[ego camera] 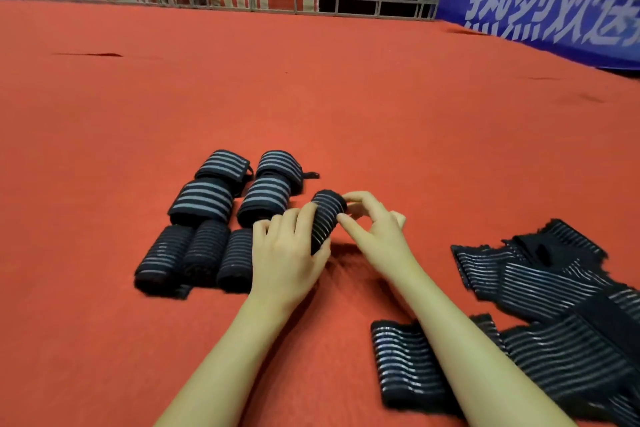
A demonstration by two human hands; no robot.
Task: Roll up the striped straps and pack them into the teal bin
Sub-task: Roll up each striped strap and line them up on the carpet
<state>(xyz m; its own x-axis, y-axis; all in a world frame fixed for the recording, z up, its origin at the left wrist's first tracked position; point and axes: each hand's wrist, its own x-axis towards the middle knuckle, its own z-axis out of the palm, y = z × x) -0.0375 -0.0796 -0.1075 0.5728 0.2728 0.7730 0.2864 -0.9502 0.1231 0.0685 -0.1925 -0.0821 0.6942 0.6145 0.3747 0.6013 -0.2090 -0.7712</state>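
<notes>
A rolled black strap with thin grey stripes (pixel 325 218) is held just above the red carpet between both hands. My left hand (pixel 285 255) curls its fingers round the roll's near end from the left. My right hand (pixel 375 225) pinches its far end with thumb and fingertips. Left of it, several finished rolls lie in rows: wide-striped ones (pixel 204 201) at the back, thin-striped ones (pixel 202 251) in front. Unrolled straps (pixel 561 291) lie piled at the right, and one flat strap (pixel 407 362) lies partly under my right forearm. No teal bin is in view.
Red carpet (pixel 311 97) covers the whole floor. A metal railing (pixel 242 0) with red banners runs along the back, and a blue banner (pixel 554 0) stands at the back right.
</notes>
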